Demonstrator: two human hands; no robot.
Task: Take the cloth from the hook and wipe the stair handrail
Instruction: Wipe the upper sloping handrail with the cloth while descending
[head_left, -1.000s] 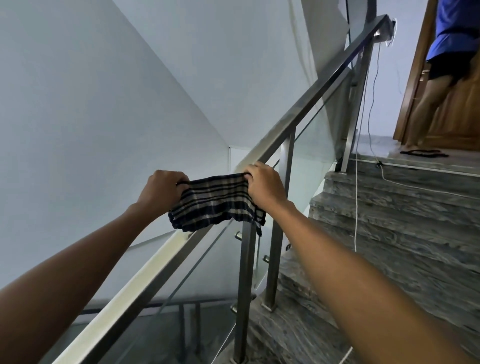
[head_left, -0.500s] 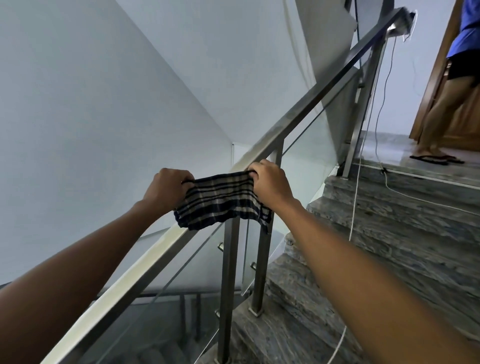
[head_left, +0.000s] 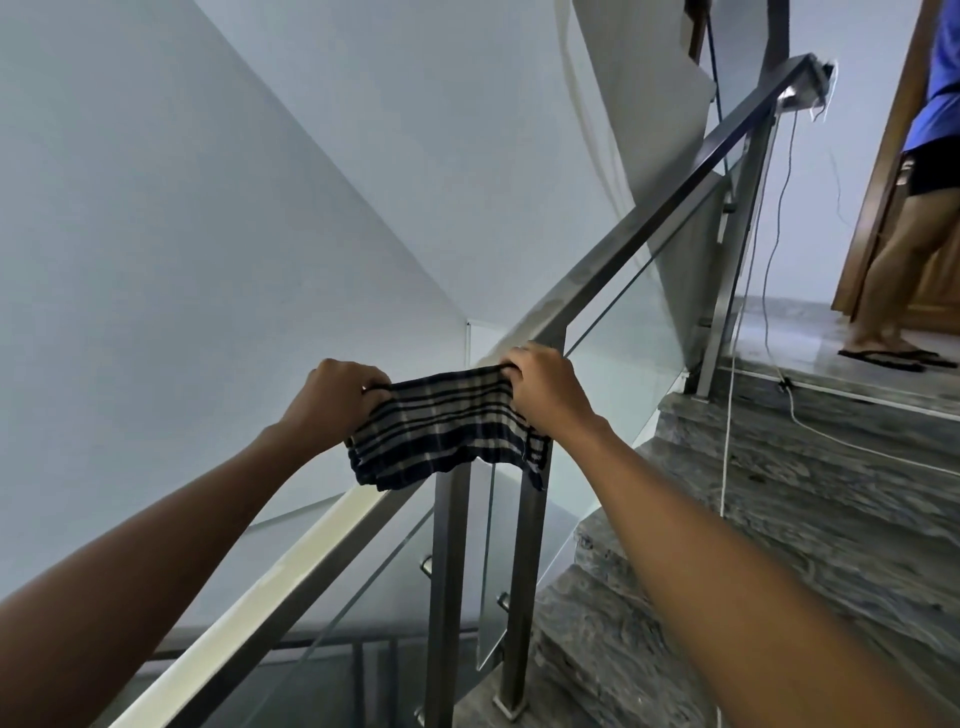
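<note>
A dark checked cloth (head_left: 441, 426) is draped over the steel stair handrail (head_left: 644, 228), which slopes from lower left up to the upper right. My left hand (head_left: 332, 400) grips the cloth's left end on the far side of the rail. My right hand (head_left: 545, 387) grips its right end on the stair side. The cloth is stretched between both fists, and its lower edge hangs down over the rail. The rail under the cloth is hidden.
Glass panels (head_left: 639, 322) and steel posts (head_left: 524, 582) stand below the rail. Grey stone steps (head_left: 779, 493) rise on the right, with a white cord (head_left: 732, 415) hanging across them. A person in sandals (head_left: 904, 234) stands on the landing by a wooden door.
Both hands and the cloth have slid along the rail, and the view has shifted so the rail's upper end and landing sit further right.
</note>
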